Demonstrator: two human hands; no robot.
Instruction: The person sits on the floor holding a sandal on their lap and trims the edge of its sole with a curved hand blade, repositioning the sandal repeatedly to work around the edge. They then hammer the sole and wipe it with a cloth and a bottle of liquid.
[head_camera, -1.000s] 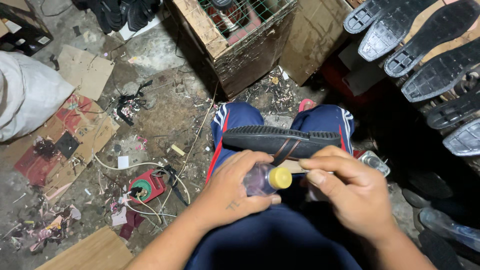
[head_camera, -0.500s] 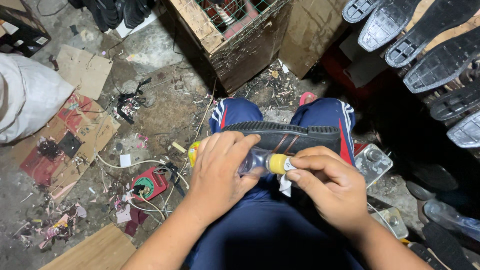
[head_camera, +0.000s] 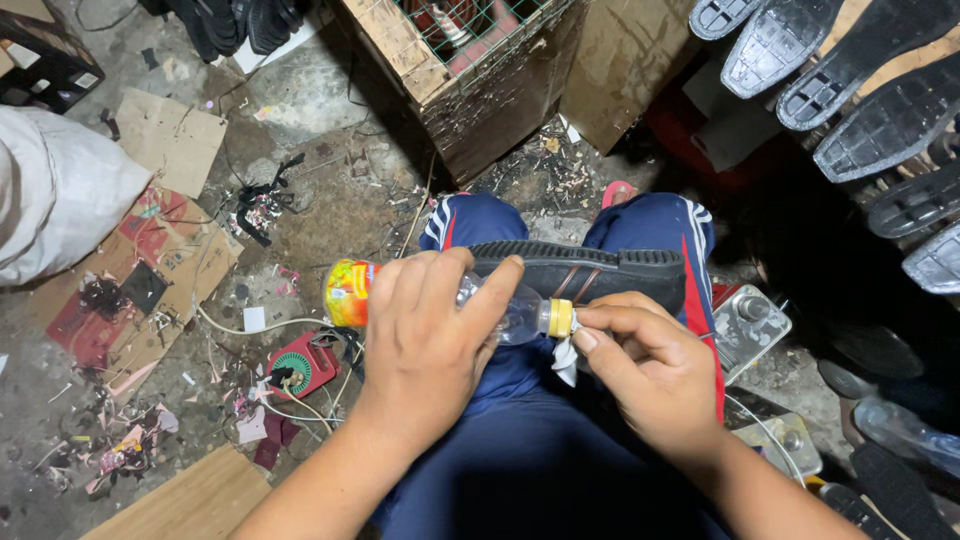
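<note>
My left hand (head_camera: 430, 335) grips a clear plastic bottle (head_camera: 505, 312) lying sideways, its yellow-orange labelled base (head_camera: 348, 292) pointing left and its yellow cap (head_camera: 561, 318) pointing right. My right hand (head_camera: 650, 365) pinches a small white scrap of cloth (head_camera: 566, 360) just below the cap, fingertips touching the cap. A black shoe sole (head_camera: 585, 270) with brown stripes lies across my knees, just behind the bottle.
A wooden crate with wire mesh (head_camera: 470, 70) stands ahead. Black soles (head_camera: 850, 80) hang at the right. Flattened cardboard (head_camera: 165, 145), a white sack (head_camera: 60, 190), a red tool with cord (head_camera: 300, 365), a wooden board (head_camera: 185, 500) and metal tins (head_camera: 750, 325) lie around.
The bottle has turned from nearly upright to lying sideways, and my left hand shifted up along it. My right hand moved to the cap with the white scrap.
</note>
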